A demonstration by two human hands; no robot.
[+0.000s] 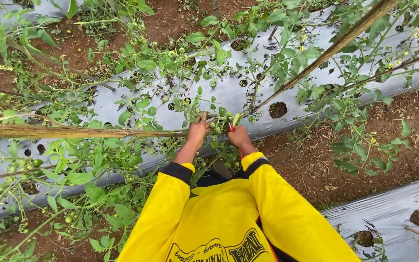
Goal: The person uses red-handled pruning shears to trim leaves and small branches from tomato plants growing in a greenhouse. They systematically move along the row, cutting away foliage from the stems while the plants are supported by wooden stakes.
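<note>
Both arms reach out in yellow sleeves with dark cuffs. My left hand point(197, 132) is closed around a thin green tomato stem point(213, 118) where it meets the tip of a horizontal bamboo pole point(73, 131). A little to the right, my right hand point(240, 137) grips a small red item point(231, 127); only its red tip shows, so I cannot tell what kind of thing it is. The two hands are a few centimetres apart, with leaves and small green fruit point(215, 129) between them. A slanted bamboo stake point(335, 46) rises from just beyond the hands toward the upper right.
Silver plastic mulch point(233, 94) with round planting holes point(278, 109) covers the bed beyond the hands. A second strip point(389, 213) lies at the lower right. Brown soil point(311, 165) runs between them. Tangled tomato vines fill the left, with green tomatoes point(37, 163).
</note>
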